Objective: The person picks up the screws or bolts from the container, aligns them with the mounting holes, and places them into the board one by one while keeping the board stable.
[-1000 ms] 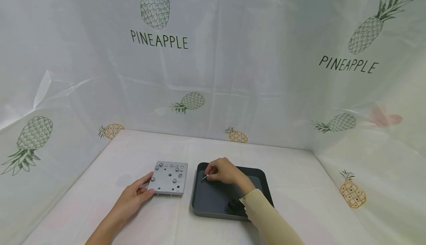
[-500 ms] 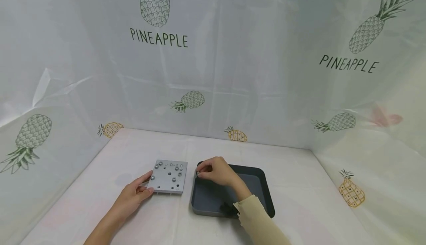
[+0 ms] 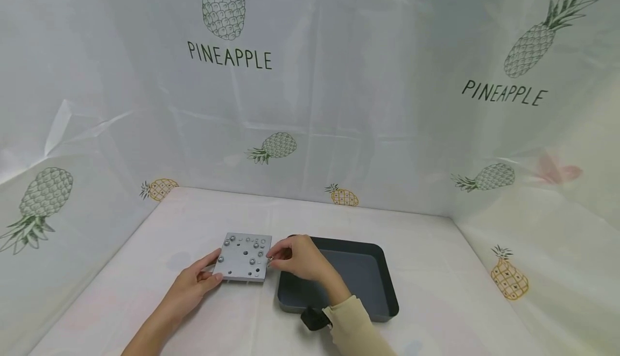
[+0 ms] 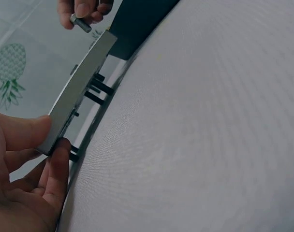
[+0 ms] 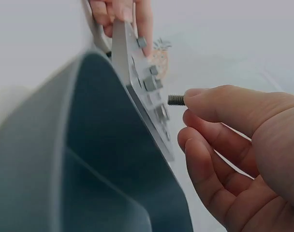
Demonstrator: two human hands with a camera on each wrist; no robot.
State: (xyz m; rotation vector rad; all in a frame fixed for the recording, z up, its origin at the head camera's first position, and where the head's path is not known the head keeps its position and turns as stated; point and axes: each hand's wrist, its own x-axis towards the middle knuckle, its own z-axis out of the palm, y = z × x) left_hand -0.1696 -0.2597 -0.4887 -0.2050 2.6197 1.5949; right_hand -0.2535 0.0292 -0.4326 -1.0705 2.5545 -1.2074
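A square grey metal plate with several bolts and holes lies on the table. My left hand grips its near left corner between thumb and fingers; the plate shows edge-on with bolt shanks beneath. My right hand hovers at the plate's right edge, pinching a small bolt between thumb and forefinger. The bolt points toward the plate and is a little apart from it.
A dark grey tray sits right of the plate, under my right wrist. A black wrist strap shows at my cream sleeve. Pineapple-print sheeting covers the table and forms walls at the back and both sides.
My right hand has come out of the dark tray with a small bolt and moved left to the plate's right edge. The left hand and plate have stayed put.
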